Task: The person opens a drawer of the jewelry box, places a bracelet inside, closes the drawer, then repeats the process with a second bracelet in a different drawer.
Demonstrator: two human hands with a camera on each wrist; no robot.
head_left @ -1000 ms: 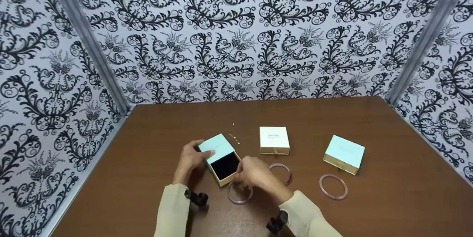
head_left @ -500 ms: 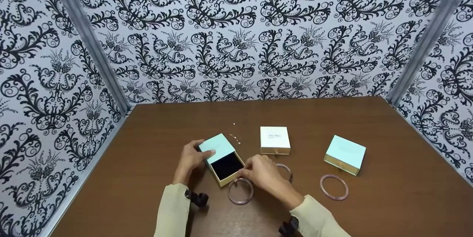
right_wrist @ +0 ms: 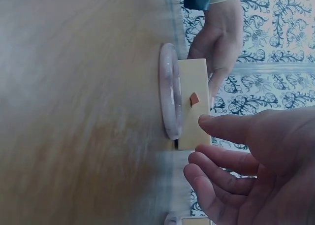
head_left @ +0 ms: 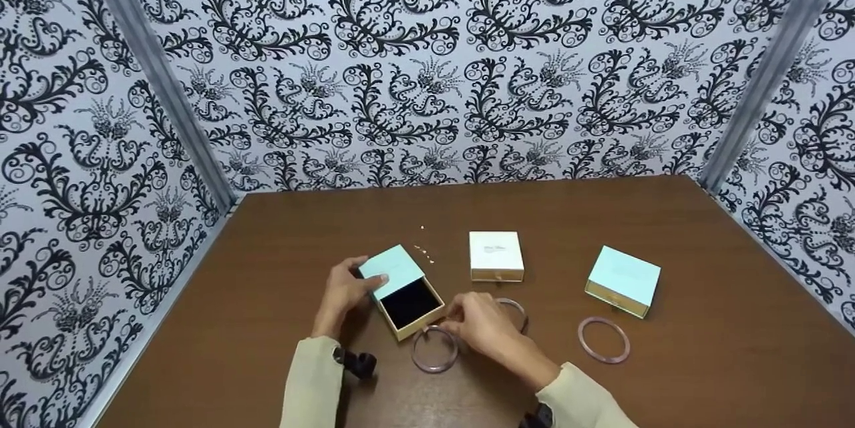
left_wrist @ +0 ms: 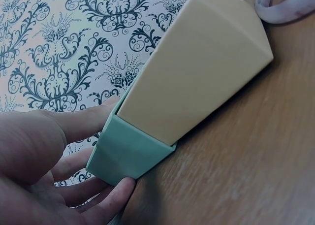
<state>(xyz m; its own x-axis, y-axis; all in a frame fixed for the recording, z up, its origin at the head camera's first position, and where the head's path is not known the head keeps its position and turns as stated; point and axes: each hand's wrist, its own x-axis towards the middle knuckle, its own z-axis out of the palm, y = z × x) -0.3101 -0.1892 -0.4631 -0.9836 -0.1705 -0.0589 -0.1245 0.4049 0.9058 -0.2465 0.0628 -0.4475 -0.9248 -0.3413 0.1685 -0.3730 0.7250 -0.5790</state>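
My left hand (head_left: 345, 292) holds the mint jewelry box (head_left: 393, 268) by its sleeve, thumb on top and fingers along the far side. Its cream drawer (left_wrist: 197, 62) is pulled well out, showing a black lining (head_left: 409, 304) with nothing on it. Just off the drawer's front corner is my right hand (head_left: 486, 322), thumb and fingers apart and holding nothing. A small orange-brown pull tab (right_wrist: 194, 99) sits on the drawer front. Flat on the table before it lies a pale mauve bangle (head_left: 434, 370). A second bangle (head_left: 524, 316) is partly hidden behind my right hand.
A white box (head_left: 495, 251) stands closed behind the right hand, and another closed mint box (head_left: 624, 273) is farther right. In front of that one lies a third bangle (head_left: 604, 359). Several tiny pale pieces (head_left: 425, 254) are scattered behind the held box. Patterned walls enclose the table.
The drawer has come slightly farther out of the sleeve. My right hand has drawn back to the right, off the drawer. My left hand has kept its hold on the box.
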